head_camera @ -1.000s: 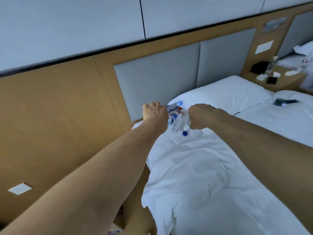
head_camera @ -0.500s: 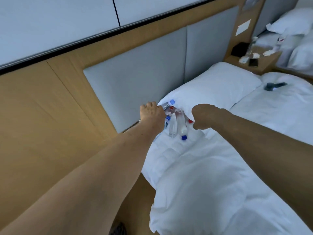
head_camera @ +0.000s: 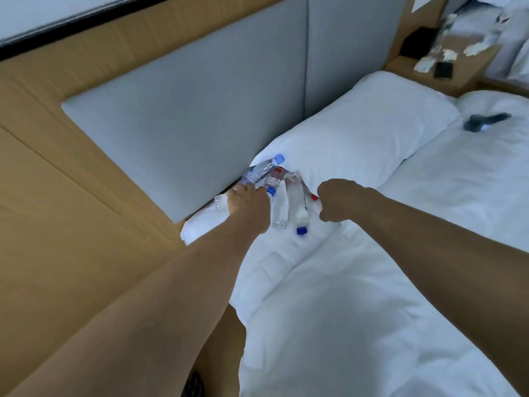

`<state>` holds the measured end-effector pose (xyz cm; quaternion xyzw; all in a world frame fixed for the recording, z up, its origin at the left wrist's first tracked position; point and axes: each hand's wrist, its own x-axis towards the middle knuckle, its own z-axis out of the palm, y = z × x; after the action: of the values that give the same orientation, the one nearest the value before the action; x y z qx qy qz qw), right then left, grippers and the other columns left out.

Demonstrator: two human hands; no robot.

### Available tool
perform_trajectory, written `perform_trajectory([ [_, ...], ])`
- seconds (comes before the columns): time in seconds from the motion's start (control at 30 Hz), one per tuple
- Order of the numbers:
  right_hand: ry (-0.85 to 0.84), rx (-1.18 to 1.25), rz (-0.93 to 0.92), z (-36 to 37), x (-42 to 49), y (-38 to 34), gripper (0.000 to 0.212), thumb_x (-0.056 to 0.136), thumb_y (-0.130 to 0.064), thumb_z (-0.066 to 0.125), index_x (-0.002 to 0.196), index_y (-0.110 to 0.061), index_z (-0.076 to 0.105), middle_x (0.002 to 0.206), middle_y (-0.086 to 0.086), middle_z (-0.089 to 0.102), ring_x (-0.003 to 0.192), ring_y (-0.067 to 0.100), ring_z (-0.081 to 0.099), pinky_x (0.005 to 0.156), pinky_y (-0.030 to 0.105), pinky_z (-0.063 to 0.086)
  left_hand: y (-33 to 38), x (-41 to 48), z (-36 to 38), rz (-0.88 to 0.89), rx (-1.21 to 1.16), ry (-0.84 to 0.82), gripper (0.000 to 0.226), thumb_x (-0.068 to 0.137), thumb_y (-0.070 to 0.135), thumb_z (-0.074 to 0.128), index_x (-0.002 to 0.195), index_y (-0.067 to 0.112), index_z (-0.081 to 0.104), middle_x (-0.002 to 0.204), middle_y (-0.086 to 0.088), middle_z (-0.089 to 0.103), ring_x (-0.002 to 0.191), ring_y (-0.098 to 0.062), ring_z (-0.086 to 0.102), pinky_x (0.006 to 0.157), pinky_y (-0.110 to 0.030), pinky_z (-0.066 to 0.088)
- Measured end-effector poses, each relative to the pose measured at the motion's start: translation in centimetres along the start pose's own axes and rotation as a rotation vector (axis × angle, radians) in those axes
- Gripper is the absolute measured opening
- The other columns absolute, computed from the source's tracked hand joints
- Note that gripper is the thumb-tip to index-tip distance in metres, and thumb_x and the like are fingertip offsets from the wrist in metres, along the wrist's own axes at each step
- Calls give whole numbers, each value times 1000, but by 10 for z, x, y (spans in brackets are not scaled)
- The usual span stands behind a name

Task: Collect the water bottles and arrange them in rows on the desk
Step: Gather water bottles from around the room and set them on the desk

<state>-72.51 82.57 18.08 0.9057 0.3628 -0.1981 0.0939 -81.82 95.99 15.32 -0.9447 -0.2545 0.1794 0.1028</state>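
So, duvet (head_camera: 357,310): white and rumpled, filling 5 o'clock; both forearms cross it toward 12
Left hand (head_camera: 249,207): at 12 o'clock, fingers curled down over the 9 o'clock edge of the heap; it looks to be grasping one bottle, whose clear end pokes out beside the wrist
Right hand (head_camera: 337,200): at the heap's 3 o'clock side, clenched with fingers tucked under; a red cap sits against it, but whether it holds that bottle I cannot tell
Water bottles (head_camera: 289,202): a loose heap lying flat on the duvet between the hands, blue and red caps pointing different ways; no desk in view
Why both hands: probably to bracket the heap so round bottles don't roll apart on soft bedding
Pillow (head_camera: 357,133): 1 o'clock, its near corner touching the heap
Headboard (head_camera: 186,110): grey padded panel at 11 o'clock, just behind the bottles
Dark object (head_camera: 486,121): 2 o'clock, too blurred to name
Nightstand (head_camera: 469,73): far 2 o'clock, holding small blurred items
Stage: collecting, judged barely begun
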Motion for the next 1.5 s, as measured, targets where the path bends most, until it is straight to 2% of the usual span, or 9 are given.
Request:
perform_trajectory([
  [0.33, -131, 86, 17, 61, 69, 12, 34, 88, -13, 57, 67, -14, 30, 71, -1, 37, 63, 16, 42, 51, 24, 32, 24, 64, 58, 34, -33, -121, 53, 89, 24, 57, 136, 9, 38, 137, -12, 41, 129, -28, 39, 106, -39, 31],
  [0.53, -176, 150, 24, 91, 110, 8, 12, 94, -21, 53, 99, -13, 45, 93, -1, 50, 83, 16, 44, 49, 19, 26, 34, 112, 101, 39, -145, -190, 48, 89, 26, 59, 130, 10, 42, 133, -12, 46, 125, -27, 44, 102, -37, 35],
  [0.67, -172, 308, 111, 124, 145, 5, 23, 90, -21, 57, 104, -12, 42, 109, 6, 51, 90, 24, 50, 72, 30, 39, 41, 143, 133, 21, -272, -230, 42, 89, 30, 60, 123, 10, 47, 126, -10, 52, 120, -26, 49, 98, -35, 39],
  [0.8, -158, 391, 155, 147, 181, -1, 41, 88, -24, 62, 118, -5, 41, 119, 12, 48, 110, 31, 53, 76, 30, 37, 48, 177, 161, -8, -450, -259, 40, 91, 31, 60, 122, 9, 49, 124, -10, 57, 116, -27, 55, 96, -35, 43],
  [0.97, -161, 483, 260, 170, 222, -12, 45, 87, -23, 63, 120, -4, 39, 116, 12, 51, 98, 28, 56, 70, 30, 35, 67, 212, 182, -63, -657, -306, 47, 98, 34, 48, 133, 4, 40, 135, -13, 50, 125, -30, 49, 101, -36, 40],
  [1.13, -173, 604, 391, 195, 250, -20, 64, 85, -24, 65, 132, -4, 28, 107, 13, 56, 94, 29, 59, 66, 32, 38, 85, 241, 191, -278, -902, -377, 53, 101, 40, 39, 137, 1, 36, 141, -17, 44, 127, -32, 46, 98, -38, 41],
  [1.23, -220, 674, 428, 206, 256, -18, 78, 83, -29, 68, 139, -4, 21, 104, 11, 55, 91, 27, 57, 68, 32, 41, 89, 249, 198, -339, -957, -365, 55, 99, 40, 44, 138, 2, 34, 141, -16, 44, 126, -32, 47, 96, -38, 41],
  [1.37, -240, 683, 409, 204, 254, -13, 65, 81, -29, 70, 129, -5, 33, 99, 7, 52, 89, 24, 55, 68, 30, 42, 85, 253, 201, -334, -978, -319, 56, 93, 35, 57, 133, 1, 38, 132, -16, 53, 118, -32, 53, 88, -35, 43],
  [1.5, -296, 693, 432, 200, 234, -6, 57, 79, -30, 71, 121, -6, 42, 96, 5, 50, 85, 21, 51, 69, 29, 41, 80, 251, 190, -314, -1038, -537, 62, 83, 30, 70, 129, -1, 42, 120, -17, 58, 104, -33, 61, 84, -39, 55],
])
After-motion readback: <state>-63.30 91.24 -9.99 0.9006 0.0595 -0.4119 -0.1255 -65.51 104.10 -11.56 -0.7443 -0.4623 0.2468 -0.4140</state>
